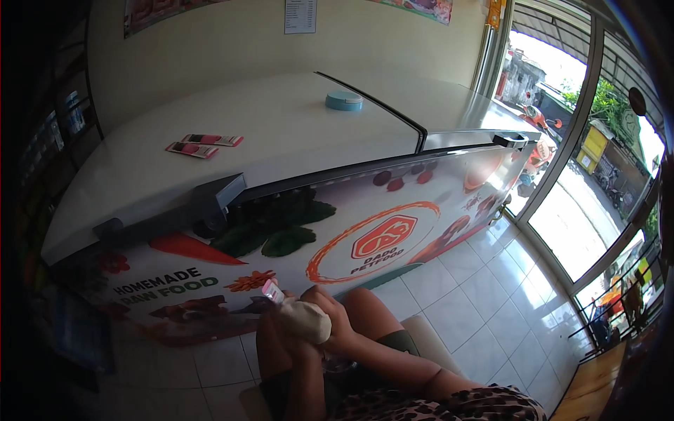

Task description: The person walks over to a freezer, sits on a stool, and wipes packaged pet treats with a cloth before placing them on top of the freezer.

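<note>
Just above my lap, my two hands are close together around a pale, cream-coloured rounded thing (309, 321), too small to identify. My left hand (293, 341) is closed at its left and lower side. On the right, my right hand (333, 314) has its fingers bent against it. A small pink and white packet (272, 290) sticks up at the upper left of my hands; which fingers hold it is unclear. Two pink and white sachets (213, 140) (192, 150) lie overlapping on the white freezer lid (274, 112). Farther back on the lid stands a round light-blue container (344, 101).
The freezer's printed front (379, 238) stands before my knees, with a dark handle (217, 200) jutting out at the left. Dark shelves are at the far left. A glass door (562, 175) is at the right, and a wooden surface (593, 382) at the lower right.
</note>
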Tool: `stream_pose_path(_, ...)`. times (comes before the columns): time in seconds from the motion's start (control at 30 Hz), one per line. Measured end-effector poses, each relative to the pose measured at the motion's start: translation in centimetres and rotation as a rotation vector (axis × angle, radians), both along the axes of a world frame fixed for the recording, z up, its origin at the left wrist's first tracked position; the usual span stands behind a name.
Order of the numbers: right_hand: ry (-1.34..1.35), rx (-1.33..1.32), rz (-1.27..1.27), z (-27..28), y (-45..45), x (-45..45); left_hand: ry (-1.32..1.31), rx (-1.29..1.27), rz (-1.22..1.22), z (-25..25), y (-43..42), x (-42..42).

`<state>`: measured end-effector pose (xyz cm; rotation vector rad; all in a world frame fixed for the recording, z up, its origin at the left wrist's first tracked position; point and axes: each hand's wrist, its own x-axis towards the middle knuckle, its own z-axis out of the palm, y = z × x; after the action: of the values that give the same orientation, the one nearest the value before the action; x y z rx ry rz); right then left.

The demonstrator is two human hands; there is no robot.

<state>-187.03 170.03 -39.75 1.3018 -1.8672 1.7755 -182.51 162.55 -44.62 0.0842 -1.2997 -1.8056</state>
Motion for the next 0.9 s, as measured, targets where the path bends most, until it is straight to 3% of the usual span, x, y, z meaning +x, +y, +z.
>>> stream_pose_path(0.07,-0.086,0.172,0.287,-2.5,0.9,0.8,0.027,0.383,-0.086,3.3,-1.7,1.3)
stream_pose_path(0.1,-0.088,0.173,0.283,-3.1,1.3,0.3,0.024,0.385,-0.090,3.5,-2.2,1.2)
stream_pose_path(0.17,-0.330,0.294,0.545,-4.4,2.7,-0.5,0.118,0.414,0.077,3.6,-2.5,1.0)
stream_pose_path(0.27,-0.180,0.181,0.554,-4.4,4.4,-1.3,0.087,0.435,0.156,7.0,-2.1,1.7)
stream_pose_path(0.3,-0.180,0.184,0.546,-4.2,4.4,-1.4,0.071,0.395,0.063,5.8,-2.8,1.6)
stream_pose_path(0.33,-0.325,0.069,0.395,-4.0,4.2,-1.4,0.065,0.403,0.058,5.6,-2.0,1.8)
stream_pose_path(0.4,-0.462,-0.040,0.239,-2.0,3.5,-1.4,-0.505,0.195,-0.241,6.1,0.4,1.8)
stream_pose_path(0.43,-0.280,-0.017,0.147,-0.2,2.9,-1.4,-0.504,0.196,-0.244,4.2,1.5,1.2)
stream_pose_path(0.47,-0.094,0.001,0.054,1.2,2.6,-1.8,-0.296,0.116,-0.225,0.7,2.5,0.0)
stream_pose_path(0.5,-0.089,-0.004,0.050,1.9,2.5,-2.7,-0.086,0.034,-0.206,0.3,3.0,-0.7)
stream_pose_path(0.53,-0.093,-0.068,-0.088,2.4,2.6,-3.5,-0.083,0.031,-0.207,0.1,2.6,-0.8)
stream_pose_path(0.6,-0.110,-0.127,-0.220,2.2,2.5,-3.6,-0.276,-0.145,-0.507,4.2,2.0,0.3)
stream_pose_path(0.63,-0.294,-0.187,-0.136,1.8,2.2,-3.5,-0.173,0.026,-0.483,5.0,2.7,0.5)
stream_pose_path(0.67,-0.478,-0.249,-0.050,1.8,1.9,-3.2,-0.173,0.023,-0.477,5.7,2.4,0.8)
stream_pose_path(0.7,-0.208,-0.092,-0.002,1.6,2.0,-2.6,-0.306,0.084,-0.348,6.3,2.0,1.1)
stream_pose_path(0.77,-0.134,-0.012,0.128,0.0,1.4,0.3,-0.407,0.259,-0.091,6.0,0.6,0.5)
stream_pose_path(0.8,-0.143,-0.009,0.141,-1.4,1.9,1.7,-0.413,0.265,-0.077,5.3,-0.8,0.6)
stream_pose_path(0.87,-0.346,0.251,0.417,-3.2,3.6,3.4,0.053,0.311,-0.349,4.5,-3.4,1.4)
stream_pose_path(0.9,-0.351,0.255,0.440,-3.6,4.2,2.9,-0.009,0.372,-0.188,7.1,-2.2,1.5)
